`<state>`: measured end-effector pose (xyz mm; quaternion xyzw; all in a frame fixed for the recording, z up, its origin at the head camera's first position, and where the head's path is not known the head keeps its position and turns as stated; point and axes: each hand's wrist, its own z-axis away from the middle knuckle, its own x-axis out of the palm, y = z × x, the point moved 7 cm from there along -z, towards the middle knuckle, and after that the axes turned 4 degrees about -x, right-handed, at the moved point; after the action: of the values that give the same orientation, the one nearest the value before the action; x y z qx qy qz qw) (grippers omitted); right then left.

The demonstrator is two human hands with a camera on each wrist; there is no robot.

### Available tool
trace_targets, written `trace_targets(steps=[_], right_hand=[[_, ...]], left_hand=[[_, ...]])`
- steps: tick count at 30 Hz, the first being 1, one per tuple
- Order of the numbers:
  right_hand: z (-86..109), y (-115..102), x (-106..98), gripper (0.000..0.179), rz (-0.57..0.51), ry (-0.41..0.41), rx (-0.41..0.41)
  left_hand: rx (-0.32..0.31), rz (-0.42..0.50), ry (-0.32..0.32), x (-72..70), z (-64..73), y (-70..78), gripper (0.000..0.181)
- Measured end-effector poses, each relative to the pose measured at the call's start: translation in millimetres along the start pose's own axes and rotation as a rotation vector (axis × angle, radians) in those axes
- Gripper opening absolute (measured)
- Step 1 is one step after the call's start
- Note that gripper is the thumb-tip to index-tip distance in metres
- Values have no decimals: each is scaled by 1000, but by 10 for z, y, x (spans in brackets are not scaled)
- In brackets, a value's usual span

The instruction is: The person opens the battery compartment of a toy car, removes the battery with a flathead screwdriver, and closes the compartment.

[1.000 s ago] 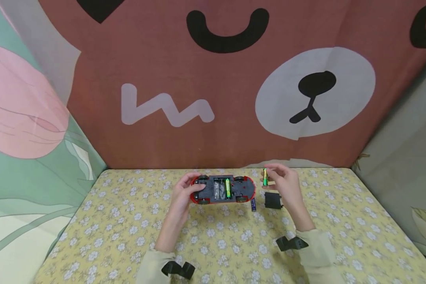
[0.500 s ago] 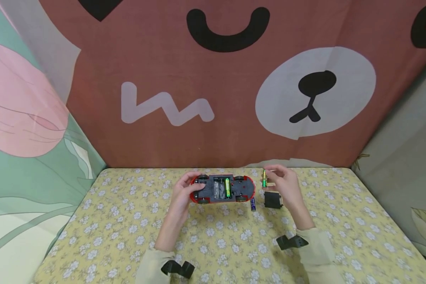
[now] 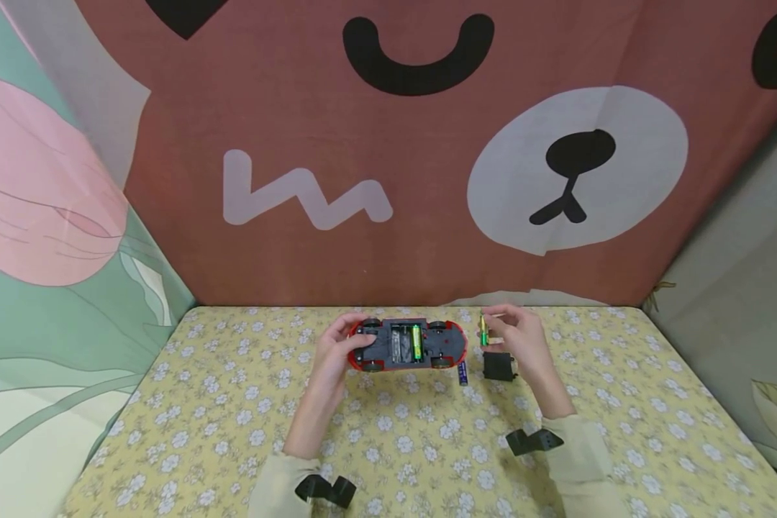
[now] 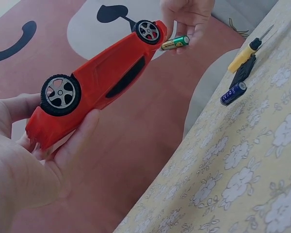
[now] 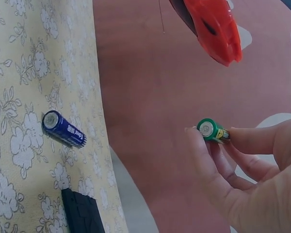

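Observation:
A red toy car (image 4: 102, 73) is held above the table by my left hand (image 3: 332, 352), gripped at one end with the thumb across its dark underside. Its battery compartment (image 3: 398, 344) faces up uncovered, and one green battery (image 3: 417, 342) lies in its right part. To the right of the car, my right hand (image 3: 521, 338) pinches a second green battery (image 5: 213, 131) between thumb and fingers, apart from the car. Below the hands, a blue battery (image 5: 64, 128) and a black battery cover (image 3: 498, 366) lie on the tablecloth.
A screwdriver with a yellow handle (image 4: 242, 58) lies beyond the black cover in the left wrist view. The table has a yellow floral cloth (image 3: 388, 446). Behind it hangs a brown printed curtain (image 3: 298, 266).
The green battery in my right hand has dipped slightly and tilted a little. My left hand and the car stay almost where they were.

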<state>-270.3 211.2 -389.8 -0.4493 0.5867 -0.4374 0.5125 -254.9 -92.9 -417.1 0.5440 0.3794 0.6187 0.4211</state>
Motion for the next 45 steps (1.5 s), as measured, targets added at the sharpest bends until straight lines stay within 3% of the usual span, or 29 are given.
trace_targets(steps=[19, 32, 45], right_hand=[[-82, 192, 17, 30, 151, -69, 23], [-94, 318, 95, 28, 195, -174, 38], [-85, 483, 105, 27, 210, -203, 101]], left_hand=[[3, -3, -7, 24, 3, 28, 29], [10, -9, -8, 19, 3, 30, 31], [1, -2, -7, 13, 11, 14, 31]])
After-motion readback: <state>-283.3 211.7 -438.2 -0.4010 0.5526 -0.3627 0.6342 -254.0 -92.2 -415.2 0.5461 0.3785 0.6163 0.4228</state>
